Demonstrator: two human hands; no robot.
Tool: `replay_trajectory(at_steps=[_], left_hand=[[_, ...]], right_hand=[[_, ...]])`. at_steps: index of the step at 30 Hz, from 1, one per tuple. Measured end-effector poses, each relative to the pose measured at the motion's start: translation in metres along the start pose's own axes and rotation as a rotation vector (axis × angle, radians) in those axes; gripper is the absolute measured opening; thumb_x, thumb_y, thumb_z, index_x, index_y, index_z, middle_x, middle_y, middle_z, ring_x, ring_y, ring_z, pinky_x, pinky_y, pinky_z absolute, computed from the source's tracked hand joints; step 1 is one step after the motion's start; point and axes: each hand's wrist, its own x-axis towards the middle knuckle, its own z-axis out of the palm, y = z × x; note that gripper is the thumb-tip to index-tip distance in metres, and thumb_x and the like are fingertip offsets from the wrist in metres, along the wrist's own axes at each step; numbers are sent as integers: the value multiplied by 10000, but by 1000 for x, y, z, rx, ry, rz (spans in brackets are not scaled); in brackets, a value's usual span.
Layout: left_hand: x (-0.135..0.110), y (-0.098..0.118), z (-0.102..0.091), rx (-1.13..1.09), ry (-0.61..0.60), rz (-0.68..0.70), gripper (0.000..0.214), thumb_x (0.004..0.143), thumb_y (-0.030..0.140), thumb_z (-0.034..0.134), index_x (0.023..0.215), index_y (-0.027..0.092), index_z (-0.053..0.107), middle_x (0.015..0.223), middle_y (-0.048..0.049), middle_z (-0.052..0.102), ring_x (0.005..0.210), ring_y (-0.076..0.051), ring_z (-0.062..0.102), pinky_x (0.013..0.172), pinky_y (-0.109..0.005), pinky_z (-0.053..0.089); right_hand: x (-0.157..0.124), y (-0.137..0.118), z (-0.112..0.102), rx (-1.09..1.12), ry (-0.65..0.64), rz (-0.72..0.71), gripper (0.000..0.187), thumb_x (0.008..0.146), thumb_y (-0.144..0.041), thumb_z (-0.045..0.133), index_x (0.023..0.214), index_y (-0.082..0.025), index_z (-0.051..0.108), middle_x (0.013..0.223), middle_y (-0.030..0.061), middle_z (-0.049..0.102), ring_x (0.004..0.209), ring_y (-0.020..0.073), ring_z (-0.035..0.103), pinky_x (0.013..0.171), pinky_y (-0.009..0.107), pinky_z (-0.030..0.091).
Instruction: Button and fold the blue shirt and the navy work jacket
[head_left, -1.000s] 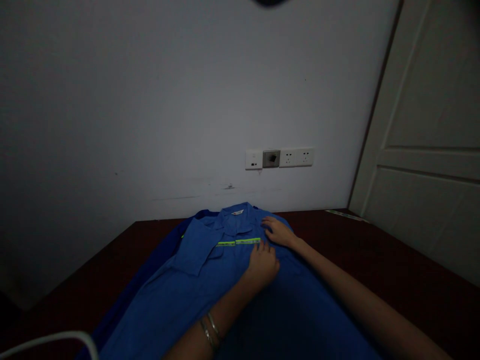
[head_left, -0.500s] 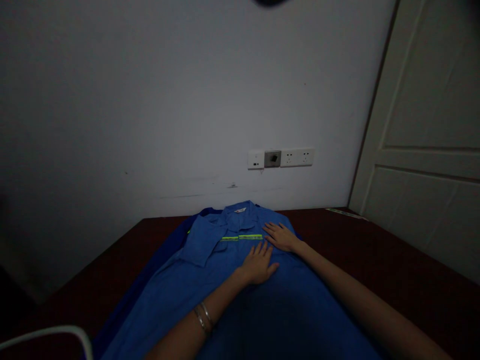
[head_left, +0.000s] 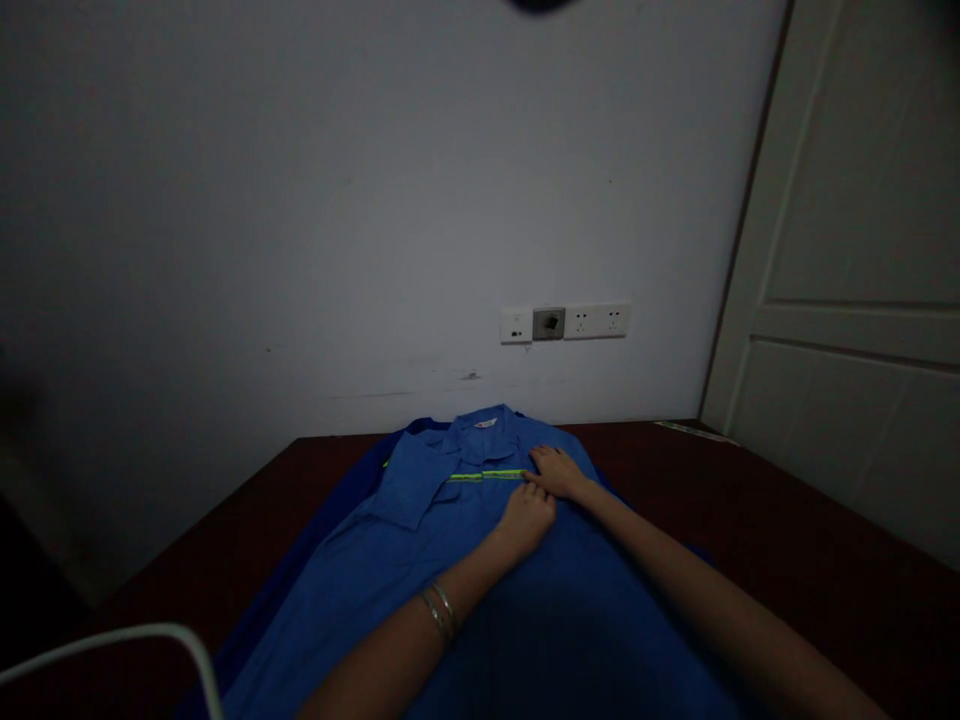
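A light blue work shirt point(head_left: 442, 560) with a collar and a yellow-green stripe lies spread out, one sleeve folded in over its left side. My left hand point(head_left: 527, 515), with two bracelets at the wrist, has its fingers curled closed on the shirt's chest below the stripe. Just beyond it, my right hand point(head_left: 557, 472) rests on the chest at the right end of the stripe, fingers spread, thumb close to the left hand's fingers. Under the shirt a darker blue garment point(head_left: 292, 565) shows along the left side.
The dark red tabletop point(head_left: 652, 465) meets a pale wall with a row of sockets point(head_left: 566, 322). A whitish door point(head_left: 847, 320) stands to the right. A white curved cable or tube point(head_left: 161, 631) rises at the lower left. A thin strip point(head_left: 697, 432) lies by the far right edge.
My left hand has curled its fingers from flat to closed and moved slightly right and forward. My right hand stays on the chest, its thumb now stretched toward the left hand.
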Motion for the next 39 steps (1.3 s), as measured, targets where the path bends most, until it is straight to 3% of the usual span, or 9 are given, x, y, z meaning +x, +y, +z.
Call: replay_trajectory(at_steps=[5,11,19,24,31,35,39], left_hand=[[10,8,2,80,18,171,196,806,55,429,916,41,591,857,-156,632,852,-229,583,765,-344,448],[16,20,2,76,-2,215,207,816,57,398,916,36,578,855,-148,629,800,-222,597,684,-328,468],[18,35,-9,40,10,308,203,798,65,414,938,46,559,882,-137,621,793,-222,590,645,-317,472],[15,40,-10,9,-32,272,206,797,83,431,955,54,561,899,-133,618,808,-226,579,647,-322,470],[5,43,-4,-71,-58,198,265,830,129,375,1030,66,537,987,-142,598,912,-233,543,752,-350,459],[-4,37,-12,-196,-70,147,342,803,173,408,1125,89,485,1062,-130,579,974,-237,528,776,-342,462],[-14,19,-24,-399,-18,137,390,806,170,398,1192,133,446,1156,-86,557,1052,-179,505,919,-311,405]], right_hand=[[8,2,0,0,17,32,571,779,-417,455,1228,-64,487,1281,205,472,1224,295,385,1004,410,283],[5,6,-3,7,2,-23,617,735,-370,493,1234,-7,472,1300,231,438,1231,296,377,1009,360,292],[-1,6,-2,52,-18,-68,631,728,-349,499,1272,-34,443,1335,197,410,1250,283,352,1021,351,284],[-2,7,6,61,-55,-105,601,790,-381,423,1339,-145,366,1403,134,323,1287,267,288,1037,452,218],[-6,5,18,19,-39,-120,545,856,-407,328,1351,-182,340,1411,109,315,1298,241,270,1042,469,174],[-9,4,10,46,10,-136,538,881,-433,273,1329,-154,381,1379,117,375,1282,234,305,1046,450,188],[-12,16,-6,114,119,-88,503,905,-403,232,1301,-159,424,1353,102,419,1269,211,332,1050,400,217]])
